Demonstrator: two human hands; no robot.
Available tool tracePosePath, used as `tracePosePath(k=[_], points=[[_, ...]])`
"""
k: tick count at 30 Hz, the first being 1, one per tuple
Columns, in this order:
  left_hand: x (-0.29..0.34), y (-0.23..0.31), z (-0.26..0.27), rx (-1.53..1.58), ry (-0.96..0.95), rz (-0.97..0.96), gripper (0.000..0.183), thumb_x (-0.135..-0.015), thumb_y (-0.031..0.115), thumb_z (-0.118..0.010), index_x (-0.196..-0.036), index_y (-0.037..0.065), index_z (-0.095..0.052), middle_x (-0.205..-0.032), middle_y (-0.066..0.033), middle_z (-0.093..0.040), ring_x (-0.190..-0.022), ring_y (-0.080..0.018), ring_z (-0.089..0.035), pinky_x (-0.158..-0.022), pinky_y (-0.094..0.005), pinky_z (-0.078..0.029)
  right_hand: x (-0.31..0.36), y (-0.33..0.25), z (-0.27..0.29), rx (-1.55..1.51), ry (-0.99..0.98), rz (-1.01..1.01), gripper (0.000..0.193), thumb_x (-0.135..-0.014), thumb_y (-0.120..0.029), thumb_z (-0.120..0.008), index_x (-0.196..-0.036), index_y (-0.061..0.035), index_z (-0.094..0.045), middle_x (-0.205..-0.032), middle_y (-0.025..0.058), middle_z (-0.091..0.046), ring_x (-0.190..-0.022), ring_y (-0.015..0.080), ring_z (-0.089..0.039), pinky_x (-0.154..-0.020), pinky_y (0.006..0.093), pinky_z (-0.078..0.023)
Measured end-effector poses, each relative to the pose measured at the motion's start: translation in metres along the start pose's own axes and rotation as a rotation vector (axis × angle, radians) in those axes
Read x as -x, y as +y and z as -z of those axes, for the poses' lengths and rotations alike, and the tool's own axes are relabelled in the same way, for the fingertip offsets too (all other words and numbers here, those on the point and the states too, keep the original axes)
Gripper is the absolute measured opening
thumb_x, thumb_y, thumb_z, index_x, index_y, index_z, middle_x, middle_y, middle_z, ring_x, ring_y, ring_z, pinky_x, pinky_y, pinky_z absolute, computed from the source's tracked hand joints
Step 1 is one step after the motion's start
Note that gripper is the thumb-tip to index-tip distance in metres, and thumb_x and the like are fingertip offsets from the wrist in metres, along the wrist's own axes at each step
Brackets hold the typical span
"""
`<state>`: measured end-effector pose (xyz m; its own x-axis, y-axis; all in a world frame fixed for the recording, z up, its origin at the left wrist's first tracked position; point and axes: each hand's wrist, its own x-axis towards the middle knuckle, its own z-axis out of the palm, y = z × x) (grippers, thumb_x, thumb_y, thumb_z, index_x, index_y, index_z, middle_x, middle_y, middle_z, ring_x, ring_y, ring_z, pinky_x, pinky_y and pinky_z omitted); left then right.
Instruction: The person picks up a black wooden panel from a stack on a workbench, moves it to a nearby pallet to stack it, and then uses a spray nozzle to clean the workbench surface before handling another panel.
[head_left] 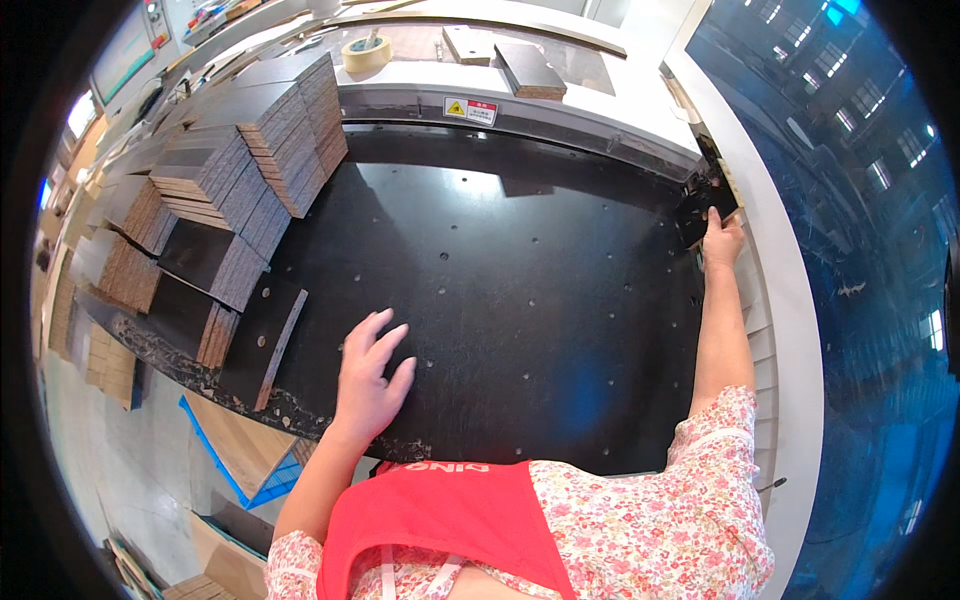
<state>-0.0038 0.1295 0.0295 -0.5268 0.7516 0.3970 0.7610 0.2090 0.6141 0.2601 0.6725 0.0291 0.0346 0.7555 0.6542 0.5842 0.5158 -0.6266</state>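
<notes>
My left hand [372, 378] hovers over or rests lightly on the near left part of the black worktable [520, 300], fingers apart and holding nothing. To its left lies a narrow dark board strip [282, 348]. At the table's far right corner, my right hand [724, 242] is closed, thumb on top, on a small dark flat piece [694, 216] beside the machine's side. The far end of that piece blends into the dark parts around it, so its full shape is hidden.
Stacked dark-faced chipboard pieces [290, 120] stand along the table's left side. On the white ledge [400, 92] behind are a tape roll [367, 54] and a dark board piece [530, 70]. A blue panel [860, 250] lies right. Wooden boards [238, 440] sit below at the left.
</notes>
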Motion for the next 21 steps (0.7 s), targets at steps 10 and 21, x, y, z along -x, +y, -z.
tracePosePath(k=[10, 21], points=[[0.051, -0.02, 0.017, -0.183, 0.144, 0.101, 0.035, -0.075, 0.001, -0.069, -0.11, 0.002, -0.064, -0.126, -0.0153, -0.056, -0.123, -0.0361, -0.048, -0.103, -0.0444, -0.04, -0.003, -0.002, 0.002, 0.249, 0.07, 0.072, 0.03, -0.086, -0.031, -0.068, -0.088, -0.0016, -0.064, -0.083, 0.0183, -0.068, -0.082, 0.0384, -0.065, -0.075, 0.0471, -0.049], [0.048, -0.019, 0.011, -0.201, 0.174, 0.079, 0.032, -0.074, 0.003, -0.07, -0.106, 0.003, -0.066, -0.123, -0.0144, -0.058, -0.12, -0.0351, -0.051, -0.101, -0.0439, -0.041, -0.002, 0.04, -0.006, 0.043, -0.119, -0.074, 0.032, -0.081, -0.025, -0.071, -0.101, -0.0011, -0.066, -0.092, 0.0181, -0.07, -0.09, 0.0362, -0.066, -0.083, 0.0441, -0.05]])
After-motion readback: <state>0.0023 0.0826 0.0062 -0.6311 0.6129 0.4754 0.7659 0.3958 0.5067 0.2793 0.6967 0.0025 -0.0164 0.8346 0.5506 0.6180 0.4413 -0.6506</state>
